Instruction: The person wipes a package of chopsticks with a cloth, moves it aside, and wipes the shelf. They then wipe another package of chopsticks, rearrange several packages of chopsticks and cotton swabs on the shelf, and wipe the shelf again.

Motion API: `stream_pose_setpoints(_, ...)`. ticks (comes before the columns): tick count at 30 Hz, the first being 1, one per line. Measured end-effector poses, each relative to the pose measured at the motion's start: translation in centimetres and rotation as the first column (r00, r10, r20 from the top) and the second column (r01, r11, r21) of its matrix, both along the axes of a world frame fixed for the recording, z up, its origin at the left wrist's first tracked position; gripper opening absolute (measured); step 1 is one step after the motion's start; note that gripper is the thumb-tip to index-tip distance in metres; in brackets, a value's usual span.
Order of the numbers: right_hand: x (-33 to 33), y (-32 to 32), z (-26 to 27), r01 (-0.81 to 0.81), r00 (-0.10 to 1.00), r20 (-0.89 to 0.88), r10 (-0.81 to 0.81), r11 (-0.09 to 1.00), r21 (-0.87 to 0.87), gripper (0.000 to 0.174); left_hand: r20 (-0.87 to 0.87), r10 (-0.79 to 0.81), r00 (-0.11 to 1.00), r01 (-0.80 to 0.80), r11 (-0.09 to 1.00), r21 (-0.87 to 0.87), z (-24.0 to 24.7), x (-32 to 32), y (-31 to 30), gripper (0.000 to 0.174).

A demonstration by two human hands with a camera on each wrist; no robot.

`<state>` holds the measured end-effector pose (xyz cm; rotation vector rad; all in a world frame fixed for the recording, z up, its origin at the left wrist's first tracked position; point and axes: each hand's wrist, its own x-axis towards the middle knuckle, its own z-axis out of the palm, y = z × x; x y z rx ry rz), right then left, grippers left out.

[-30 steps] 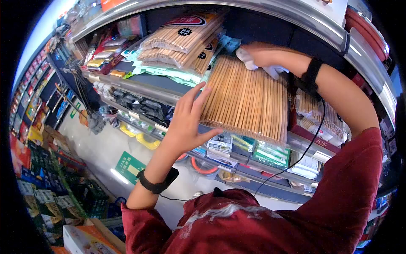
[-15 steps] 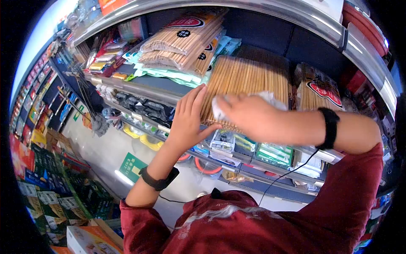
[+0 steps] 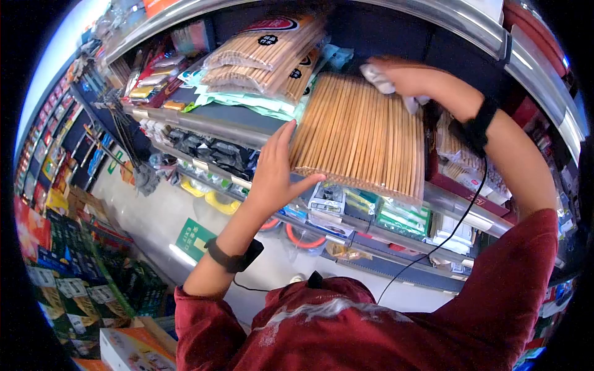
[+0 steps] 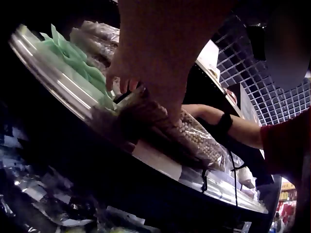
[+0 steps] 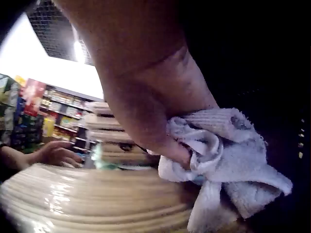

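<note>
A wide pack of bamboo chopsticks (image 3: pixel 359 136) in clear plastic lies on the shelf, its front end jutting over the shelf edge. My left hand (image 3: pixel 272 170) rests against the pack's front left corner, fingers straight and thumb spread along the front end. At the far right end of the pack, my right hand (image 3: pixel 416 81) grips a white cloth (image 5: pixel 228 155). In the right wrist view the cloth is bunched under the fingers, with loose folds hanging over the sticks. The fingertips are partly hidden in it.
More chopstick packs (image 3: pixel 266 46) are stacked to the left over pale green packets (image 3: pixel 247 104). A red box (image 3: pixel 464 188) with further packs stands to the right. A metal shelf lip (image 3: pixel 433 15) runs overhead. A black cable (image 3: pixel 455 226) hangs from the right wrist.
The right hand with the cloth has swept from the pack's far end to its front, then back to the far right end. The left hand has stayed at the corner.
</note>
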<state>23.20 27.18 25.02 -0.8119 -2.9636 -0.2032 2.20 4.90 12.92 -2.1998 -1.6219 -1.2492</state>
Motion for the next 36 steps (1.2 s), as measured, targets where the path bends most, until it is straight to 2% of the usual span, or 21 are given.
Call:
stream_pose_setpoints(1,1.4,3.3,-2.0,-0.133,0.990,0.073,0.117,0.950,0.281,0.041,-0.001,-0.001,1.000,0.001,1.000,-0.006,-0.2,0.0,0.0,0.090)
stream_pose_setpoints(2,1.3,3.1,-2.0,-0.132,0.991,0.072,0.116,0.952,0.277,0.041,0.040,-0.012,0.999,0.014,0.999,-0.031,-0.4,0.0,0.1,0.089)
stream_pose_setpoints(4,0.5,2.0,-1.2,0.172,0.944,0.261,-0.203,0.976,0.137,0.046,0.080,-0.021,0.997,0.025,0.998,-0.056,-0.4,0.0,0.2,0.089)
stream_pose_setpoints(5,0.0,1.4,-0.9,0.171,0.944,0.261,-0.202,0.976,0.135,0.046,0.081,-0.024,0.996,0.028,0.998,-0.048,-0.4,0.0,0.2,0.089)
stream_pose_setpoints(7,-1.4,-1.1,0.0,0.246,0.902,0.399,-0.165,0.956,-0.162,0.052,0.084,-0.026,0.996,0.030,0.999,-0.040,-0.5,0.1,0.2,0.089)
stream_pose_setpoints(9,-2.0,-6.1,0.2,0.343,0.907,0.273,-0.320,0.938,-0.040,0.057,0.094,-0.023,0.995,0.026,0.999,-0.029,-0.7,0.0,0.3,0.089)
stream_pose_setpoints(13,-1.9,-13.0,-0.6,0.206,0.962,0.208,-0.177,0.970,-0.126,0.049,0.094,-0.010,0.996,0.014,0.999,-0.045,-0.7,0.2,0.3,0.089)
stream_pose_setpoints(16,-1.0,-17.6,-0.8,-0.007,0.980,0.198,0.028,0.994,-0.105,0.046,0.093,0.010,0.996,-0.002,0.997,-0.082,-0.4,0.4,0.1,0.089)
stream_pose_setpoints(20,-0.2,-19.3,0.3,-0.155,0.962,0.215,0.170,0.984,-0.086,0.046,0.081,0.017,0.997,-0.010,0.997,-0.079,-0.3,0.3,0.0,0.087)
stream_pose_setpoints(21,-0.3,-18.5,1.3,-0.197,0.939,0.191,0.286,0.904,-0.380,0.046,0.060,0.031,0.998,-0.026,0.997,-0.079,-0.2,0.2,0.0,0.086)
stream_pose_setpoints(22,-0.4,-17.3,2.0,-0.220,0.912,0.134,0.388,0.737,-0.639,0.047,0.061,0.031,0.998,-0.027,0.996,-0.079,-0.2,0.2,0.0,0.086)
stream_pose_setpoints(23,-0.3,-15.9,2.4,-0.306,0.888,-0.024,0.459,0.551,-0.776,0.047,0.023,0.037,0.999,-0.036,0.999,-0.034,-0.2,0.2,0.0,0.086)
stream_pose_setpoints(25,0.0,-12.8,3.4,-0.277,0.934,-0.001,0.358,0.722,-0.634,0.047,-0.015,0.043,0.999,-0.043,0.999,0.013,-0.1,0.3,0.0,0.085)
stream_pose_setpoints(28,1.1,-7.7,3.4,-0.175,0.981,-0.113,0.154,0.962,-0.209,0.050,-0.068,0.046,0.997,-0.043,0.998,0.050,0.3,0.5,-0.4,0.081)
stream_pose_setpoints(29,1.7,-5.5,2.5,-0.139,0.981,-0.143,0.129,0.988,-0.067,0.054,-0.088,0.044,0.995,-0.040,0.998,0.049,0.6,0.7,-0.7,0.079)
stream_pose_setpoints(30,2.1,-4.8,2.4,-0.139,0.981,-0.144,0.129,0.988,-0.067,0.054,-0.108,0.042,0.993,-0.037,0.998,0.048,0.7,0.9,-0.9,0.077)
stream_pose_setpoints(31,2.4,-4.2,2.2,0.132,0.991,0.000,-0.132,0.990,-0.048,0.058,-0.109,0.042,0.993,-0.037,0.998,0.048,0.8,1.1,-1.1,0.077)
stream_pose_setpoints(32,2.7,-3.6,2.0,0.389,0.912,0.134,-0.387,0.921,0.008,0.063,-0.106,0.026,0.994,-0.022,0.999,0.042,0.8,1.2,-1.2,0.074)
stream_pose_setpoints(33,3.1,-2.7,1.4,0.391,0.912,0.135,-0.388,0.920,0.007,0.063,-0.102,0.010,0.995,-0.006,0.999,0.036,0.8,1.3,-1.2,0.072)
stream_pose_setpoints(35,3.7,-1.1,0.2,0.341,0.862,0.393,-0.321,0.940,0.021,0.071,-0.098,0.010,0.995,-0.008,1.000,0.026,0.4,1.4,-1.1,0.070)
stream_pose_setpoints(36,2.9,-2.9,1.3,0.422,0.840,0.403,-0.364,0.905,-0.062,0.073,-0.093,0.011,0.996,-0.009,1.000,0.016,0.2,1.4,-1.0,0.069)
